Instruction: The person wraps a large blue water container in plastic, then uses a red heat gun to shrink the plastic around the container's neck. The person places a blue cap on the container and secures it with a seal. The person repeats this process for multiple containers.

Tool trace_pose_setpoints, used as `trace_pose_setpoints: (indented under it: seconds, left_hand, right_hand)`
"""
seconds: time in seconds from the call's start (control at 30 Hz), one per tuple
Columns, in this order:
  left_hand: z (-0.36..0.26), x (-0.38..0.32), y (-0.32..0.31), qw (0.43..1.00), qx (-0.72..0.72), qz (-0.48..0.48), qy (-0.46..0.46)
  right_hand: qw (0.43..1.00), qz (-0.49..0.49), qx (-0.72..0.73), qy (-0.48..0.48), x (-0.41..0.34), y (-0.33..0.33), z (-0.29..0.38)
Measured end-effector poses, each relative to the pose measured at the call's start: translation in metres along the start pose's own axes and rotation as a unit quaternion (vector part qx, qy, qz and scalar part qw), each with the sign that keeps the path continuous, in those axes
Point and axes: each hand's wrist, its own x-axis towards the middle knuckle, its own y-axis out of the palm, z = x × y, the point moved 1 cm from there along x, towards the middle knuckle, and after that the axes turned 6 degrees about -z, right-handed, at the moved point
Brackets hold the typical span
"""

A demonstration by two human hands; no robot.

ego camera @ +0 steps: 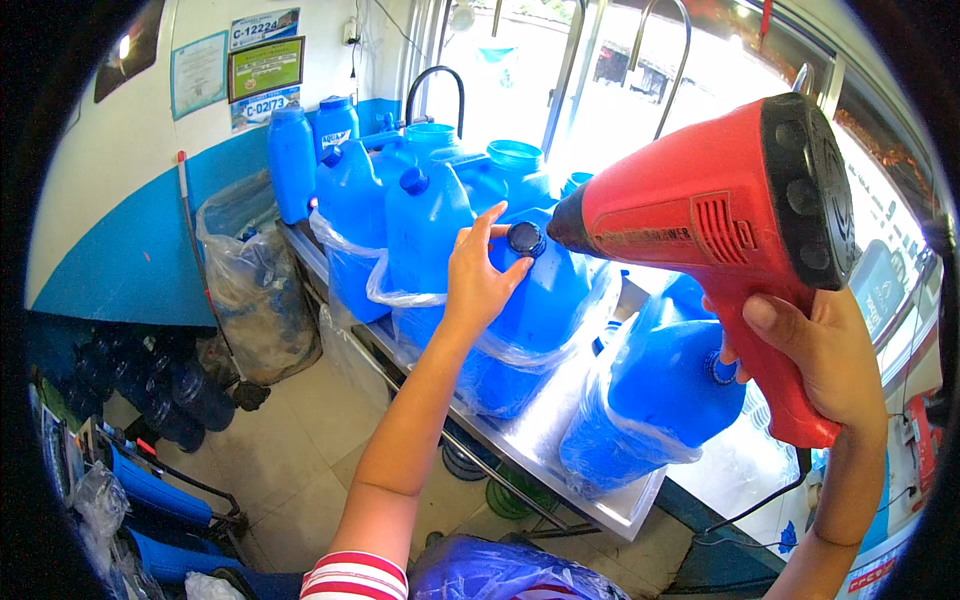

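My right hand point(844, 360) grips the handle of a red heat gun point(667, 180) with a black rear end. Its black nozzle points left, close to the dark screw cap point(526, 238) of a blue plastic jug point(547, 307). Around that cap are the thumb and fingers of my left hand point(480, 274). Clear plastic film hangs loosely around the jug's lower body. Below the heat gun, another film-wrapped blue jug point(660, 382) leans on the metal counter, its capped neck facing right and partly behind my right fingers.
More blue jugs point(424, 225) crowd the stainless steel counter point(540, 412) toward the window. Curved taps point(435, 71) rise behind them. The heat gun's cord point(776, 499) trails at lower right. On the floor at left stand a filled clear plastic bag point(255, 292) and a long-handled brush point(199, 255).
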Motion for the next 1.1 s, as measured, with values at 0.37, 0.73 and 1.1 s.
trace_pose_setpoints:
  seconds: [0.37, 0.73, 1.1]
  left_hand:
    - [0.002, 0.0, -0.006, 1.0, -0.013, 0.004, 0.019]
    - [-0.009, -0.001, -0.056, 0.981, 0.013, -0.194, -0.021]
    - [-0.05, -0.009, -0.094, 0.972, -0.011, -0.234, 0.002]
  right_hand:
    - [0.995, 0.031, -0.086, -0.038, 0.002, 0.012, 0.015]
    - [0.986, 0.085, -0.142, -0.026, 0.013, 0.03, 0.049]
    - [0.971, 0.05, -0.218, -0.081, 0.032, 0.018, 0.052]
